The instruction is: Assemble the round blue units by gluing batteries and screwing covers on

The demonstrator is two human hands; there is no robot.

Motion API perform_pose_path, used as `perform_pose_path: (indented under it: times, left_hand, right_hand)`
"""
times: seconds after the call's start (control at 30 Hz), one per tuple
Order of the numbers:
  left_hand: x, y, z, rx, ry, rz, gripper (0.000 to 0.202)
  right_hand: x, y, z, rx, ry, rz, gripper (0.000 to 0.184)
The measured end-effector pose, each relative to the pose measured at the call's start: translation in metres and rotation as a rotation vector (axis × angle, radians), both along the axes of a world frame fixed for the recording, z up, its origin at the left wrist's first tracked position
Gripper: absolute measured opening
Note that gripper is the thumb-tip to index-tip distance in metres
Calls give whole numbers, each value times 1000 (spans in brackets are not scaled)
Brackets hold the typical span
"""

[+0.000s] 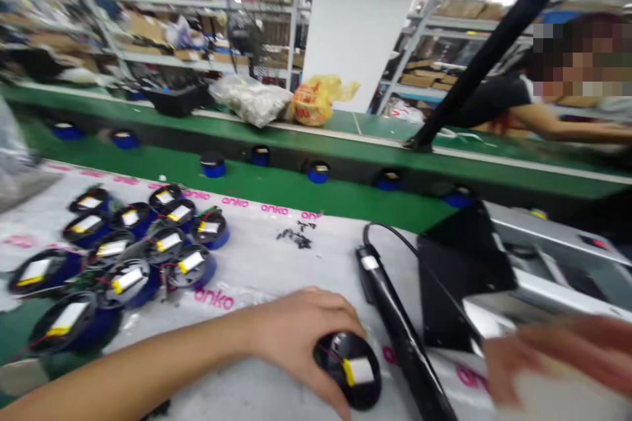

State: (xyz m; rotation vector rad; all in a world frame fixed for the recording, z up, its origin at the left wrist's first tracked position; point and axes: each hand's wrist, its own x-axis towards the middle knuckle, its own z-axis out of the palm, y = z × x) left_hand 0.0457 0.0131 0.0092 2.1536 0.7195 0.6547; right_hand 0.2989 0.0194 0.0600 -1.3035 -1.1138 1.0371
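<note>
My left hand (301, 339) grips a round black unit (353, 371) with a white and yellow battery on top, pressing it onto the white sheet. My right hand (563, 362) is at the lower right, smeared by motion, over something pale I cannot make out. Between the hands lies a long black tool (395, 325) with a cable. A cluster of several round blue and black units (128, 243) with batteries lies to the left.
A black angled bracket (459, 276) and a grey machine (557, 263) stand at right. Small dark screws (296, 235) lie on the sheet. Blue units (213, 164) ride the green conveyor behind. Another person's arm (557, 128) reaches over the far bench near bags (316, 102).
</note>
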Motion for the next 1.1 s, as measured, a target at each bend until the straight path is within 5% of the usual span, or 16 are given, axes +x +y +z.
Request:
perform_pose_path:
  times: [0.13, 0.23, 0.47, 1.1]
  left_hand:
    - [-4, 2, 5, -137, -55, -36, 65]
    - [-3, 4, 6, -198, -61, -27, 60]
    - [1, 6, 5, -234, -105, -49, 54]
    - [0, 6, 5, -215, -126, -74, 50]
  right_hand:
    - [-40, -24, 26, 231, 357, -156, 45]
    - [-59, -30, 24, 294, 394, -63, 58]
    - [-53, -26, 4, 367, 419, 43, 49]
    - [-49, -23, 3, 296, 371, 23, 49]
